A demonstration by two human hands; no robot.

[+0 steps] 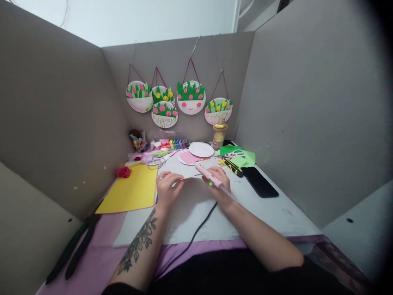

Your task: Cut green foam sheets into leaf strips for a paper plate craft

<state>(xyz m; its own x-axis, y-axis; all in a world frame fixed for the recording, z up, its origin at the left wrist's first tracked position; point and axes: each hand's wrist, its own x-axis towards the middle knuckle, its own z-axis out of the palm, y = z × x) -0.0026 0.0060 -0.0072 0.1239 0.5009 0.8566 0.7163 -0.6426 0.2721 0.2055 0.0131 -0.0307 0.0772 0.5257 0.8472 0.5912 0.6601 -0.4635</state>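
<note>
My left hand (168,187) is closed on the left end of a thin white piece (188,177), seen nearly edge-on above the white table. My right hand (221,184) holds a pink glue gun (208,175) with a lit green light, its tip pointing up and left beyond the white piece. A clear stick comes out of the gun's rear. Just behind my hands lie a pink sheet (188,157) and a white paper plate (201,149).
Yellow sheets (132,190) and a red pompom (123,172) lie left; a black phone (260,182), yellow-black cutter (235,168), scissors (235,153) and green paper (249,157) lie right. A black cable (201,225) crosses the front. Decorated plates (190,107) hang behind.
</note>
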